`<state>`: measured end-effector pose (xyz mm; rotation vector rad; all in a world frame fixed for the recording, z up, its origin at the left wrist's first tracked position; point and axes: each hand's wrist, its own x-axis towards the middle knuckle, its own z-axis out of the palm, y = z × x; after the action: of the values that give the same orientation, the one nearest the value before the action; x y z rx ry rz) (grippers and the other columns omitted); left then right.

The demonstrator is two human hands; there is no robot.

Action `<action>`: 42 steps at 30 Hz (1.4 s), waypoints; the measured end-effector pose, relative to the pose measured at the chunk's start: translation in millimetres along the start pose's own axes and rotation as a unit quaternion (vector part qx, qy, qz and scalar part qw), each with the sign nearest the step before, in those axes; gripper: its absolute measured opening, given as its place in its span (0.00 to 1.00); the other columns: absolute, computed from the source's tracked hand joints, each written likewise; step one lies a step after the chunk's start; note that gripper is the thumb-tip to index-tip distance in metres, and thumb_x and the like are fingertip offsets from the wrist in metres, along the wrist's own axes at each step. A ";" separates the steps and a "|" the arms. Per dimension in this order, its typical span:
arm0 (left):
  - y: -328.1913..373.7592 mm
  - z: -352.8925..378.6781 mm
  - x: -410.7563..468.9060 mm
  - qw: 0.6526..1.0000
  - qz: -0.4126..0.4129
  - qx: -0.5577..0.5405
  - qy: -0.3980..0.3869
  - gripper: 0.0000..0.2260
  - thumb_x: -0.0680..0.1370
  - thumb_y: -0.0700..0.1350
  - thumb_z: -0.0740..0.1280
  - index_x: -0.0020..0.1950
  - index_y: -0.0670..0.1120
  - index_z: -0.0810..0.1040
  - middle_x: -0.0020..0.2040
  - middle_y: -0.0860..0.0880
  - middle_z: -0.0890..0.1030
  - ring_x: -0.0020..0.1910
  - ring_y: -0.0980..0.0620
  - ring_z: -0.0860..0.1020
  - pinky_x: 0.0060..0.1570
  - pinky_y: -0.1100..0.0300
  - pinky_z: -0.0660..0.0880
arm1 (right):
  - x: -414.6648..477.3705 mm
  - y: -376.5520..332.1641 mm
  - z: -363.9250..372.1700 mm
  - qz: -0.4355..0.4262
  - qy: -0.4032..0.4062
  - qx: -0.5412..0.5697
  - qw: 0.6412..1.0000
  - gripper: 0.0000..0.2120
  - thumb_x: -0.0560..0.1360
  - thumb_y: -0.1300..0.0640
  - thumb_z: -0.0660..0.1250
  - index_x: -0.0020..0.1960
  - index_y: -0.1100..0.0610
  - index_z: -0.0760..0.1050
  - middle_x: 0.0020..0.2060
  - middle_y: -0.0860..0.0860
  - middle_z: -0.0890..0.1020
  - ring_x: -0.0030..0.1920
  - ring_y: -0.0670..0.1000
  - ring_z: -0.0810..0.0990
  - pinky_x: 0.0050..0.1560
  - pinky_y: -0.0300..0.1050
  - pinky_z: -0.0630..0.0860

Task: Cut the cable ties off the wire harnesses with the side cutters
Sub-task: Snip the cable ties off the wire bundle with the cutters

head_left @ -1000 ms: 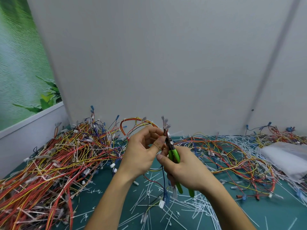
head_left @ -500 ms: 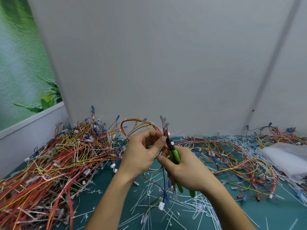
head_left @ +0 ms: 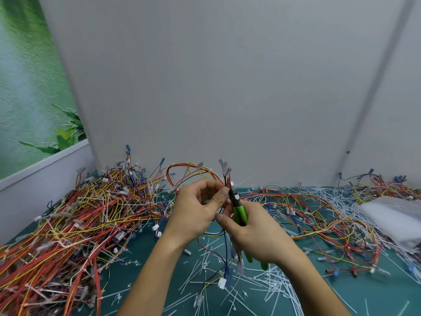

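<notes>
- A green landscape poster [head_left: 27, 92] fills the far left, above a low white ledge [head_left: 45, 176].
- A thick heap of wire harnesses [head_left: 79, 224], mostly red, orange and yellow, covers the left part of the green mat [head_left: 387, 293] and reaches up to the grey wall panel [head_left: 216, 76].
- The left hand [head_left: 196, 213] is raised over the middle of the mat. Its fingers are curled, and with the thumb they pinch the held harness [head_left: 227, 172] near its upper end.
- This held harness runs upright between the two hands. Its clear-sleeved terminals stand up above the fingers, and its lower wires hang down to a white connector [head_left: 221, 282] just above the mat.
- The side cutters [head_left: 240, 213], with bright green handles, point up and slightly left, their dark tip at the held harness just beside the left thumb. Whether the blades are apart or together I cannot tell.
- The right hand [head_left: 257, 233] is wrapped round the cutter handles, fingers closed on them and thumb stretched toward the left hand. The handle ends stick out below the palm.
- Cut white cable ties [head_left: 262, 283] lie scattered on the mat under and to the right of the hands.
- More loose harnesses [head_left: 319, 220] loop across the mat on the right.
- A white plastic bag [head_left: 396, 217] lies at the far right edge, among ties and wires.
</notes>
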<state>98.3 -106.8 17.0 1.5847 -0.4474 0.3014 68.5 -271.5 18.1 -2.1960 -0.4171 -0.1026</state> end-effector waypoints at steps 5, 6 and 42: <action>1.0 -1.5 0.0 1.000 0.004 0.009 -0.007 0.01 0.77 0.46 0.73 0.47 0.50 0.84 0.41 0.51 0.87 0.43 0.54 0.85 0.44 0.65 0.79 | 0.5 3.0 -2.4 -0.006 0.013 -0.026 1.000 0.14 0.81 0.43 0.67 0.43 0.51 0.72 0.35 0.60 0.80 0.36 0.61 0.80 0.40 0.59 0.81; 1.8 -1.6 -0.5 1.000 0.004 0.008 -0.008 0.02 0.77 0.47 0.73 0.47 0.50 0.84 0.41 0.51 0.87 0.42 0.55 0.85 0.43 0.66 0.79 | 0.2 3.3 -2.7 -0.005 0.017 -0.030 0.999 0.14 0.80 0.42 0.67 0.43 0.50 0.73 0.35 0.60 0.80 0.35 0.61 0.80 0.39 0.59 0.81; 4.5 -3.5 -1.2 0.997 -0.047 -0.064 -0.018 0.06 0.77 0.42 0.73 0.43 0.51 0.86 0.38 0.50 0.86 0.35 0.58 0.82 0.35 0.68 0.75 | -1.7 -3.4 -3.9 0.002 -0.017 -0.006 1.000 0.17 0.83 0.46 0.65 0.45 0.59 0.73 0.35 0.64 0.80 0.29 0.54 0.76 0.39 0.58 0.80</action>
<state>95.4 -103.3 20.7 1.4819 -0.4102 0.1695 66.1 -273.2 22.7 -2.2135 -0.4336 -0.0657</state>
